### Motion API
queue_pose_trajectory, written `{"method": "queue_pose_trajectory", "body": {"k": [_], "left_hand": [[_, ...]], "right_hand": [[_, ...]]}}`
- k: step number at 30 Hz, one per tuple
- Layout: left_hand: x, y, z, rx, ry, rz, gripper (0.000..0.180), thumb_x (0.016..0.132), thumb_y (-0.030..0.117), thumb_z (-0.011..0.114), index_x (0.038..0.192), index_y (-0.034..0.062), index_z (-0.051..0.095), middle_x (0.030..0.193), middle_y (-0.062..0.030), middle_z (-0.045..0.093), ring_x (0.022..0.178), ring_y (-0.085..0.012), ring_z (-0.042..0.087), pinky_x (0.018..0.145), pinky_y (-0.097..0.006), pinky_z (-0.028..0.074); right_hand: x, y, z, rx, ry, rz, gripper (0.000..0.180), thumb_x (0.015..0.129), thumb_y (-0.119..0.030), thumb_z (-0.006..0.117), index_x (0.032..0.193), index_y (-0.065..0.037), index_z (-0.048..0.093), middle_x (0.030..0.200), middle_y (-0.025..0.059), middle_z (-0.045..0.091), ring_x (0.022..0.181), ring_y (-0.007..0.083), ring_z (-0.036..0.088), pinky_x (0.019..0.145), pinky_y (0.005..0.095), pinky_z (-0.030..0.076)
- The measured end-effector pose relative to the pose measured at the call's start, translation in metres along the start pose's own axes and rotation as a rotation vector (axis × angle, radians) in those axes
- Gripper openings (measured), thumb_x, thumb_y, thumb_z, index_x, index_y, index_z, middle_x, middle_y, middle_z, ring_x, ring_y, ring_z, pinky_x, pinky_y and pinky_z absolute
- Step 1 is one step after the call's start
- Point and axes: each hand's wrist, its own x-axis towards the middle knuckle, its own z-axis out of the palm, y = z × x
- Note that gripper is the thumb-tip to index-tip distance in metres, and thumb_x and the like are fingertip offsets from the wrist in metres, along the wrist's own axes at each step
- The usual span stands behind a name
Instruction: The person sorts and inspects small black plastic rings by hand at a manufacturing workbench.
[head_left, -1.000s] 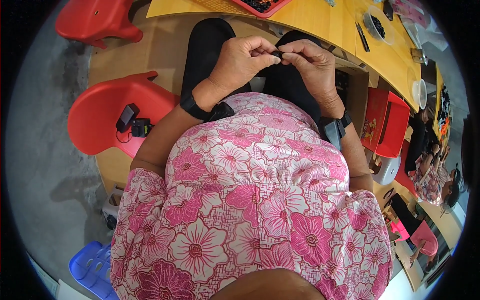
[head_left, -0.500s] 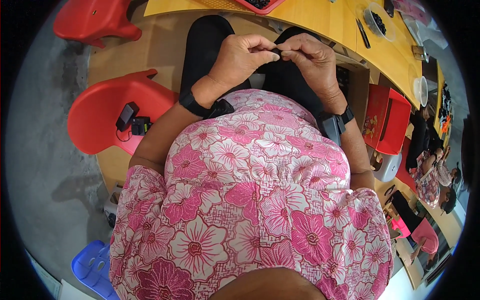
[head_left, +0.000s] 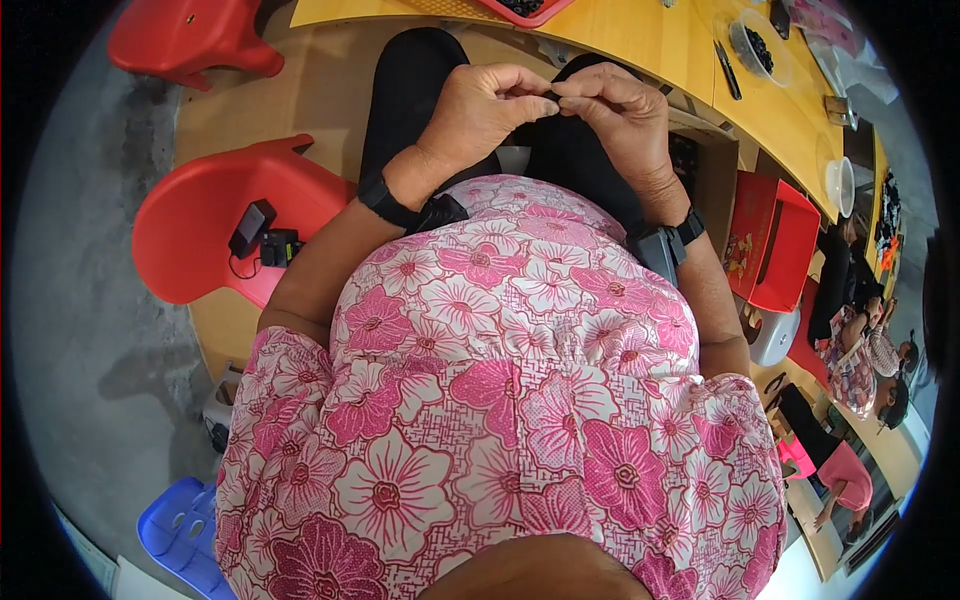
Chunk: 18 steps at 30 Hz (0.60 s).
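Over my lap, close to the table's near edge, my left hand [head_left: 492, 100] and my right hand [head_left: 622, 108] meet fingertip to fingertip. Each pinches with thumb and forefinger. Between the tips is a tiny dark piece [head_left: 553, 94], mostly covered by the fingers, so its kind does not show. A black strap circles each wrist, with a dark box on the right one. Beyond my hands, a red tray [head_left: 545, 18] of small black parts stands on the yellow table [head_left: 630, 38].
On the table's right lie a clear bowl [head_left: 738, 40] of black parts, a dark pen-like tool [head_left: 727, 70] and another clear tub [head_left: 840, 186]. A red chair [head_left: 190, 235] holding black devices stands left. A red box [head_left: 768, 240] stands right. Other people [head_left: 865, 350] sit at far right.
My fingertips have closed in slightly on each other, and the dark piece between them shows less. Both hands otherwise keep nearly the same place.
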Motion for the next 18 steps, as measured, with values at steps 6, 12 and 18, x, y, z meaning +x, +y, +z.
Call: {"method": "queue_pose_trajectory", "body": {"k": [6,12,18], "left_hand": [[-0.002,0.007,-0.002,0.091,0.03,0.074,0.017,0.081,0.007,0.069,0.094,-0.0013,0.066,0.08,-0.0011,0.066,0.072,-0.0039,0.058,0.064,-0.019,0.049],[-0.001,0.006,-0.001,0.109,0.071,0.105,0.015,0.08,0.008,0.07,0.092,-0.0006,0.066,0.077,0.0,0.065,0.07,-0.0029,0.057,0.062,-0.019,0.048],[-0.001,0.005,-0.002,0.103,0.087,0.113,0.015,0.08,0.009,0.07,0.092,-0.0003,0.066,0.076,0.0003,0.065,0.068,-0.0027,0.057,0.061,-0.018,0.047]], "right_hand": [[0.001,-0.009,0.001,0.181,0.02,0.181,0.014,0.078,0.004,0.066,0.091,0.0,0.07,0.085,0.0055,0.065,0.077,0.0115,0.063,0.071,0.0227,0.053],[0.001,-0.015,0.002,0.07,0.043,0.149,0.015,0.078,0.004,0.066,0.092,0.001,0.069,0.083,0.0052,0.066,0.074,0.0105,0.063,0.068,0.0213,0.052],[0.004,-0.013,0.002,0.014,0.031,0.107,0.014,0.08,0.002,0.064,0.093,0.002,0.068,0.082,0.0056,0.066,0.071,0.0095,0.063,0.067,0.0207,0.052]]}}
